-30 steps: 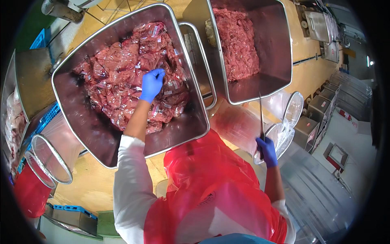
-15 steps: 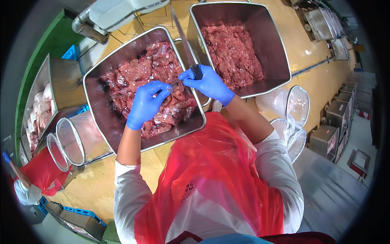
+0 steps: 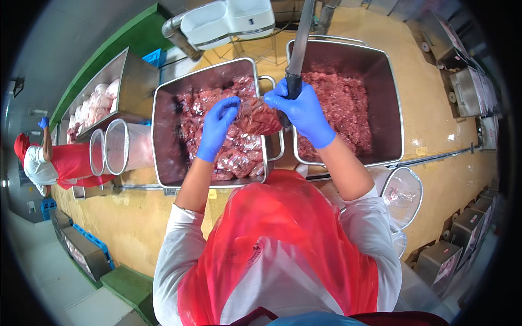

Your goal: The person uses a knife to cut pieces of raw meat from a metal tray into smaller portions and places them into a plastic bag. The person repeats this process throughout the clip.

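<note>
A dark red piece of meat (image 3: 260, 118) with a shiny surface is held up between my two blue-gloved hands, above the right rim of the left metal tub (image 3: 168, 145). My left hand (image 3: 218, 126) is closed, thumb and fingertips at the meat's left edge. My right hand (image 3: 307, 111) wraps round the black handle of a long knife (image 3: 299, 49), its blade pointing up and away. The thumb and forefinger of that hand also pinch the meat's right end. More red meat pieces (image 3: 239, 160) fill the left tub below.
A second metal tub (image 3: 389, 108) of red meat (image 3: 342, 108) stands at the right. Clear-lined round containers stand at left (image 3: 117, 146) and right (image 3: 402, 198). A person in a red apron (image 3: 70, 160) works at far left, beside a metal bin (image 3: 138, 81) of pale meat. White basins (image 3: 228, 22) are at the back.
My hands have raised the piece of meat off the pile in the left tub. The knife tilts more to the right. The whole view has turned, so the tubs appear further right.
</note>
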Demonstrator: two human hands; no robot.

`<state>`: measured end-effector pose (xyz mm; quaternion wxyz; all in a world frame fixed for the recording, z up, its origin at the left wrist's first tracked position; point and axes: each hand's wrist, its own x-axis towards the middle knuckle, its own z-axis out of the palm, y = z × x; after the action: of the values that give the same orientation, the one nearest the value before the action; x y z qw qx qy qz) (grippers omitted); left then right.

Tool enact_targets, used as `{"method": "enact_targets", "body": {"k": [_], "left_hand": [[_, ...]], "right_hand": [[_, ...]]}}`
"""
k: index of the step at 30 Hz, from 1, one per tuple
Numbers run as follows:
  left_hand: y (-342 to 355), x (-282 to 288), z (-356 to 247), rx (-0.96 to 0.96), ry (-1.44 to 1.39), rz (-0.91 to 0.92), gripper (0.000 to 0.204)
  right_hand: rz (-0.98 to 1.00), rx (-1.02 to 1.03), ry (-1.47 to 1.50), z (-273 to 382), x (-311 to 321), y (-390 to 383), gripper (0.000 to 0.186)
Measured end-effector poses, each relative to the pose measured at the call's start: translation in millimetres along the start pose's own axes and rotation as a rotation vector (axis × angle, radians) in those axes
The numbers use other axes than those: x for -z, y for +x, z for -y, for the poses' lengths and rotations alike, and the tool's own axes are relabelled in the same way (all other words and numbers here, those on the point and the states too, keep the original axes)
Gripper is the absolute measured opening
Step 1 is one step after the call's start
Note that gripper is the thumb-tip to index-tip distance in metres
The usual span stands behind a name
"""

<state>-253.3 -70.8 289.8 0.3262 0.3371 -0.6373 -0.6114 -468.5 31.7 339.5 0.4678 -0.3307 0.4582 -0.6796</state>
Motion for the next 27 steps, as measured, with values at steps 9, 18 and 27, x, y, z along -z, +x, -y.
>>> {"method": "enact_targets", "body": {"k": [9,18,27], "left_hand": [[43,-105,-39,-0.292,0.117,0.037,0.011],[73,-159,-78,-0.328,0.205,0.289,0.015],[94,-248,-69,-0.498,0.496,0.561,0.019]], "right_hand": [[-0.206,0.251,-0.241,100,96,-19,0.024],[-0.418,0.332,-0.308,127,160,-64,0.026],[-1.004,-0.032,-1.215,100,225,-119,0.058]]}}
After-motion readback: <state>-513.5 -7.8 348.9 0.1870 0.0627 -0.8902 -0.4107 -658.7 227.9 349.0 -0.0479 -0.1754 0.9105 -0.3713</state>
